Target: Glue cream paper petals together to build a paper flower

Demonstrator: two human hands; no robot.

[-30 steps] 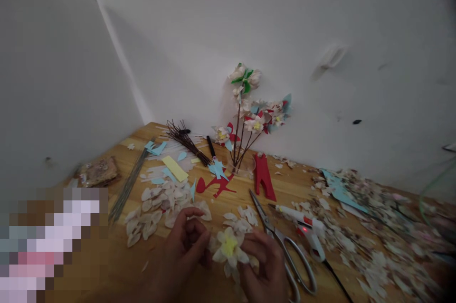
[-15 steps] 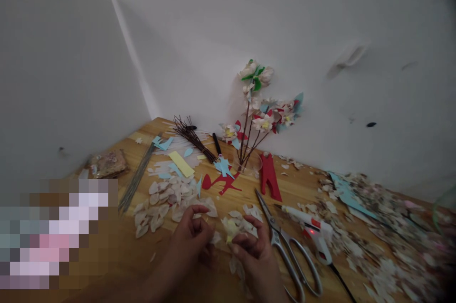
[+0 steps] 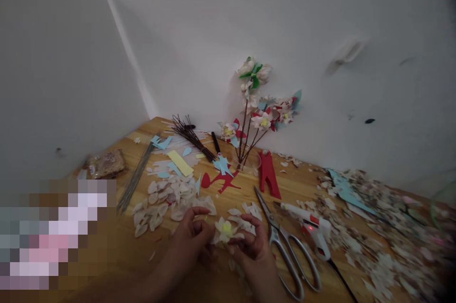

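Both hands meet low at the near edge of the wooden table [image 3: 302,184]. The left hand [image 3: 192,236] and the right hand [image 3: 251,246] hold a small paper flower [image 3: 225,230] between them — pale petals, yellow centre — just above the tabletop. Left fingers are curled in, thumb and forefinger pressed on the flower's left side; right fingertips pinch its right edge, though the frame is too dim and soft to show the exact contact.

Just right of the right hand lie steel scissors [image 3: 285,241], blades pointing away, and beyond them a white glue gun [image 3: 309,224] with a red light showing. A heap of loose pale petals [image 3: 164,198] sits beyond the left hand. Against the wall stands a glass vase [image 3: 245,160] of finished paper flowers on dark stems. Red paper cut-outs [image 3: 267,175] lie near its base — scraps litter the right side.
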